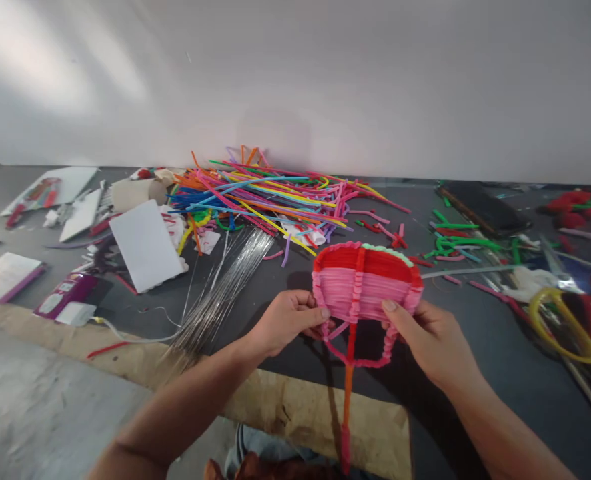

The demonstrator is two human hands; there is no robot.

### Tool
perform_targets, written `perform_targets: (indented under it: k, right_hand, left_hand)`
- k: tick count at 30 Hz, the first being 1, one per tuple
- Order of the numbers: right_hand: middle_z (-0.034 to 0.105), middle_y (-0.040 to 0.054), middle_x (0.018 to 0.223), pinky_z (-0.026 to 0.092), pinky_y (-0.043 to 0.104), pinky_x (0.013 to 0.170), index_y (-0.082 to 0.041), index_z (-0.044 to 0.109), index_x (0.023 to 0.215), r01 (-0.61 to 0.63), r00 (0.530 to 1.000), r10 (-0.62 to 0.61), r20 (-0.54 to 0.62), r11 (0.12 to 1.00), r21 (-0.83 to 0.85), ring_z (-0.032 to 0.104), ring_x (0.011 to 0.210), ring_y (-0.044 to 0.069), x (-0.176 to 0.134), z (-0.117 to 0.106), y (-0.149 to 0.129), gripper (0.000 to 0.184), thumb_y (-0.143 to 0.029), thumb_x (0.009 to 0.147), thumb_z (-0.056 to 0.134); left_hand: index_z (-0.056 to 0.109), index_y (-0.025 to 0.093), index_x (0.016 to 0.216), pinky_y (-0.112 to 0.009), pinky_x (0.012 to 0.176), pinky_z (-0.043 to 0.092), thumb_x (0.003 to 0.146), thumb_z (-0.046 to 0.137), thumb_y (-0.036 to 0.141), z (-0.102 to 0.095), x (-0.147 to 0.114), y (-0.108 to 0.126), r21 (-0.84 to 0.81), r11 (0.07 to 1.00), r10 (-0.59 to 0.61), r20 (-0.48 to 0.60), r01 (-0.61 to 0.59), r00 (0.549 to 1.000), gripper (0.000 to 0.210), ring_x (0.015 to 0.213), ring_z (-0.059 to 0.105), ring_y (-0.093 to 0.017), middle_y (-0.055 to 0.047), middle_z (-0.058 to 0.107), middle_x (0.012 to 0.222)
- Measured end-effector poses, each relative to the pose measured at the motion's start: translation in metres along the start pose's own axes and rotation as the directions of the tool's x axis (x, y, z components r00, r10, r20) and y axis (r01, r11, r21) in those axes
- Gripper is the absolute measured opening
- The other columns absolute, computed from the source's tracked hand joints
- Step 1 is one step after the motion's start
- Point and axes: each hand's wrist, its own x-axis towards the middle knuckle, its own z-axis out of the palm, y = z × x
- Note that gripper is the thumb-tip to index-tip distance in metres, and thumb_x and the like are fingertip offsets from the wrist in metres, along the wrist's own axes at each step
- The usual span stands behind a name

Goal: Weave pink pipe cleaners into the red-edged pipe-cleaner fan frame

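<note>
A pipe-cleaner piece (375, 297) is held up between my two hands, above the dark table. Its upper part is filled with rows of red and pink pipe cleaner, edged in red, pink and some pale green. Below that, a pink outline frames an open gap. A red and orange stem runs down its middle and hangs toward my lap. My left hand (290, 320) pinches the lower left edge, thumb in front. On the right side, my right hand (423, 333) grips it with the thumb on the pink rows; its other fingers are partly hidden behind.
Loose coloured pipe cleaners (275, 197) are heaped at the back, with a bundle of thin metal wires (225, 290) before them. White cards (148, 247) and a purple device (68, 293) lie left. At right are yellow-handled scissors (540, 327), a dark phone (485, 210) and green scraps (455, 240).
</note>
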Motion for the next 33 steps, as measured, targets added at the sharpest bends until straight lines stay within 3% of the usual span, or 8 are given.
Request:
perform_targets:
  k: [14, 19, 21, 23, 25, 27, 30, 33]
  right_hand:
    - [0.057, 0.0005, 0.053, 0.034, 0.021, 0.040, -0.017, 0.059, 0.063, -0.146, 0.989, 0.140, 0.046, 0.977, 0.156, 0.044, 0.043, 0.009, 0.006, 0.002, 0.014, 0.038, -0.053, 0.072, 0.064]
    - [0.053, -0.0009, 0.052, 0.034, 0.023, 0.040, -0.019, 0.058, 0.064, -0.128, 0.990, 0.116, 0.079, 0.977, 0.169, 0.044, 0.042, 0.010, 0.006, 0.002, 0.010, 0.037, -0.054, 0.075, 0.060]
    - [0.049, -0.0032, 0.053, 0.033, 0.024, 0.040, -0.021, 0.059, 0.081, -0.028, 1.000, 0.030, -0.007, 0.987, 0.160, 0.043, 0.043, 0.011, 0.006, -0.001, 0.008, 0.032, -0.052, 0.080, 0.054]
    - [0.050, -0.0027, 0.061, 0.036, 0.025, 0.043, -0.023, 0.055, 0.095, 0.173, 0.960, -0.162, -0.229, 0.985, 0.026, 0.045, 0.048, 0.012, 0.004, -0.004, 0.005, 0.027, -0.046, 0.082, 0.053]
    - [0.054, 0.0008, 0.072, 0.040, 0.027, 0.052, -0.023, 0.055, 0.093, 0.358, 0.842, -0.432, -0.322, 0.895, -0.266, 0.050, 0.058, 0.014, 0.001, -0.004, 0.001, 0.017, -0.036, 0.082, 0.056]
    - [0.060, 0.0035, 0.079, 0.043, 0.030, 0.064, -0.023, 0.057, 0.085, 0.489, 0.768, -0.624, -0.142, 0.716, -0.498, 0.054, 0.069, 0.017, -0.004, 0.000, -0.002, 0.005, -0.026, 0.082, 0.057]
    - [0.065, 0.0037, 0.078, 0.041, 0.033, 0.072, -0.021, 0.058, 0.088, 0.593, 0.726, -0.676, 0.124, 0.525, -0.610, 0.057, 0.077, 0.019, -0.009, 0.010, -0.006, 0.008, -0.025, 0.081, 0.058]
    - [0.068, 0.0051, 0.081, 0.037, 0.036, 0.073, -0.020, 0.060, 0.090, 0.567, 0.705, -0.693, 0.153, 0.420, -0.709, 0.056, 0.083, 0.023, -0.011, 0.019, -0.009, 0.016, -0.031, 0.078, 0.063]
  left_hand:
    - [0.063, 0.011, 0.067, -0.022, 0.054, 0.049, 0.065, 0.073, 0.038, 0.000, -0.003, 0.001, -0.095, 0.995, 0.019, 0.001, -0.018, 1.000, 0.029, 0.053, 0.062, -0.012, -0.007, 0.070, 0.067]
    - [0.063, 0.011, 0.070, -0.023, 0.052, 0.049, 0.064, 0.073, 0.041, 0.001, 0.000, -0.002, -0.068, 0.998, 0.002, -0.021, -0.003, 1.000, 0.032, 0.051, 0.061, -0.012, -0.006, 0.068, 0.063]
    - [0.063, 0.012, 0.070, -0.022, 0.051, 0.049, 0.062, 0.075, 0.038, 0.001, 0.001, -0.002, -0.065, 0.998, 0.019, -0.053, -0.022, 0.998, 0.030, 0.049, 0.060, -0.012, -0.005, 0.068, 0.062]
    - [0.063, 0.012, 0.067, -0.022, 0.050, 0.048, 0.064, 0.073, 0.039, 0.002, 0.001, -0.002, -0.067, 0.997, 0.034, -0.096, -0.041, 0.995, 0.029, 0.048, 0.059, -0.011, -0.005, 0.068, 0.061]
    - [0.063, 0.013, 0.067, -0.021, 0.049, 0.047, 0.064, 0.073, 0.039, 0.003, 0.001, -0.001, -0.081, 0.995, 0.039, -0.134, -0.050, 0.990, 0.029, 0.047, 0.058, -0.010, -0.005, 0.068, 0.062]
    - [0.063, 0.013, 0.068, -0.021, 0.050, 0.047, 0.063, 0.074, 0.040, 0.005, 0.001, 0.000, -0.106, 0.993, 0.045, -0.151, -0.061, 0.987, 0.029, 0.049, 0.058, -0.010, -0.004, 0.068, 0.062]
    - [0.064, 0.013, 0.070, -0.022, 0.053, 0.048, 0.063, 0.074, 0.040, 0.009, 0.000, -0.001, -0.130, 0.988, 0.072, -0.129, -0.089, 0.989, 0.030, 0.054, 0.059, -0.011, -0.004, 0.067, 0.063]
    - [0.064, 0.012, 0.070, -0.022, 0.055, 0.049, 0.065, 0.073, 0.040, 0.012, -0.003, -0.002, -0.131, 0.986, 0.093, -0.087, -0.104, 0.992, 0.030, 0.054, 0.058, -0.010, -0.002, 0.064, 0.061]
